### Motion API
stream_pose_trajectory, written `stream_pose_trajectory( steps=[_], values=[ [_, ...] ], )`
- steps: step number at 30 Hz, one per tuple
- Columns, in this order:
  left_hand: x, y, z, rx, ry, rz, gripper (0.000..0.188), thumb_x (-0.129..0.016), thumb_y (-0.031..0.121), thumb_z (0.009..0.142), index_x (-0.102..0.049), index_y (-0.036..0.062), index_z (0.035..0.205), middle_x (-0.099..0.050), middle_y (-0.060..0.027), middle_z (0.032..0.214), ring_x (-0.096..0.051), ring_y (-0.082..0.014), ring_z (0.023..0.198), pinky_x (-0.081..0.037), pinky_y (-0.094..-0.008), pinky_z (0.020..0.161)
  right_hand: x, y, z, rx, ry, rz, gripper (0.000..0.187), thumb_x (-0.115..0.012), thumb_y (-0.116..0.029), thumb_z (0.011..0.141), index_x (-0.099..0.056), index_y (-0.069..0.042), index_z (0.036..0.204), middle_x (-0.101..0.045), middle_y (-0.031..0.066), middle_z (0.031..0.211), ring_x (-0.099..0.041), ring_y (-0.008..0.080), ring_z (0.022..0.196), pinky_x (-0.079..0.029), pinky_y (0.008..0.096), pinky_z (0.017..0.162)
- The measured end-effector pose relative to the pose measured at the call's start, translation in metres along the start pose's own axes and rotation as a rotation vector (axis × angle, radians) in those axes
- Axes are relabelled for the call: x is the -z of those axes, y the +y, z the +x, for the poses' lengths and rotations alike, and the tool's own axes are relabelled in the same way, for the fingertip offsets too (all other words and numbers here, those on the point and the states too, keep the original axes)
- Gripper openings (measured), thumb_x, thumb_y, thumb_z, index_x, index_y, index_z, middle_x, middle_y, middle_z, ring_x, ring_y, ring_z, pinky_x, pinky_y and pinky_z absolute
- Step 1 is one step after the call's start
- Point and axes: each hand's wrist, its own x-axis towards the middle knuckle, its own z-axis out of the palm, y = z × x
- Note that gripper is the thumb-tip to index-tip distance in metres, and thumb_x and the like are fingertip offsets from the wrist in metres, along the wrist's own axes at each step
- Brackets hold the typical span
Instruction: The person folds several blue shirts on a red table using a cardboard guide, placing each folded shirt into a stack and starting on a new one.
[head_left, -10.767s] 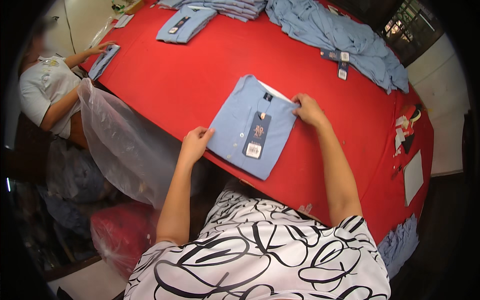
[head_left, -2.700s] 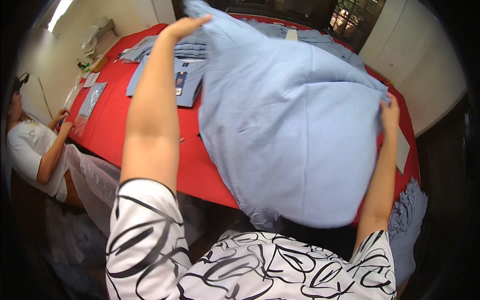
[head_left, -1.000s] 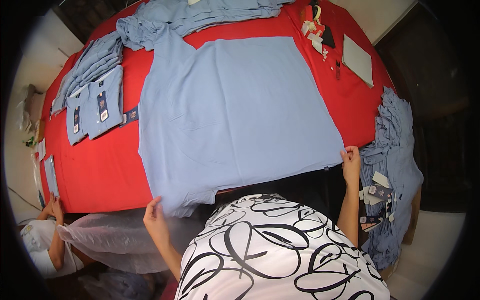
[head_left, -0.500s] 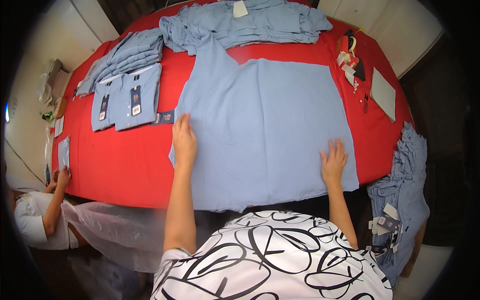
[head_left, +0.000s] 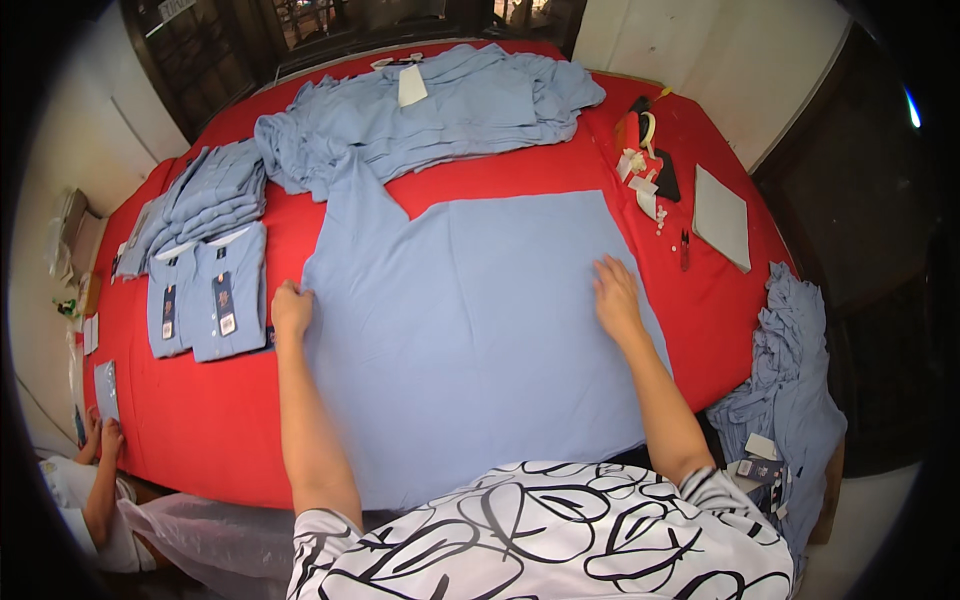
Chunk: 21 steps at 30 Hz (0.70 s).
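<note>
A light blue shirt (head_left: 470,330) lies spread flat in front of me, one sleeve (head_left: 352,205) stretched toward the far side. At its left edge my left hand (head_left: 292,308) is closed, its curled fingers gripping the fabric; the fingertips are partly hidden. My right hand (head_left: 618,295) rests palm down on the shirt near its right edge, fingers apart. To the left of my left hand lie folded light blue shirts (head_left: 235,300) with dark hang tags (head_left: 225,305).
The red-covered table (head_left: 215,430) also carries a folded shirt stack (head_left: 215,190), a loose shirt pile (head_left: 440,115), small snips (head_left: 685,250) and a grey-white board (head_left: 722,218). Shirts (head_left: 785,370) hang at the right. Another person's hands (head_left: 105,437) hold a packet at the left edge.
My view has tilted, shifting the scene left and downward. My left hand has closed on the shirt's left edge. My right hand has slid farther away across the fabric.
</note>
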Motion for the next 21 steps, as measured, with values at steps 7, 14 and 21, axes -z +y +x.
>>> stream_pose_trajectory(
  steps=[7,14,21],
  values=[
    [-0.016,-0.033,0.014,-0.110,0.287,0.059,0.023,-0.063,0.021,0.092,-0.054,0.0026,0.102,-0.065,-0.0229,0.086,-0.063,-0.0442,0.082,-0.048,-0.0483,0.071,-0.041,0.012,0.137,0.168,0.114,-0.049,0.048,-0.059,-0.030,0.095,-0.052,-0.006,0.136,-0.043,0.0194,0.147,-0.037,0.0369,0.137,-0.029,0.0481,0.114],
    [0.012,-0.037,0.005,0.057,-0.092,-0.527,0.031,-0.061,0.011,0.093,-0.055,-0.0002,0.121,-0.052,0.0032,0.070,-0.043,-0.0063,0.063,-0.035,-0.0219,0.060,0.005,0.099,0.157,-0.011,0.584,0.035,0.022,-0.053,-0.011,0.091,-0.062,-0.002,0.108,-0.061,0.0181,0.115,-0.051,0.0366,0.116,-0.042,0.0503,0.095],
    [0.011,-0.026,-0.005,0.068,0.036,-0.220,0.035,-0.061,-0.001,0.088,-0.056,0.0009,0.123,-0.056,-0.0005,0.075,-0.051,-0.0106,0.068,-0.042,-0.0248,0.068,0.050,0.268,0.183,-1.049,0.006,-0.084,0.077,-0.051,-0.061,0.090,-0.030,-0.019,0.151,-0.028,0.0143,0.157,-0.025,0.0438,0.142,-0.022,0.0696,0.108]
  ],
)
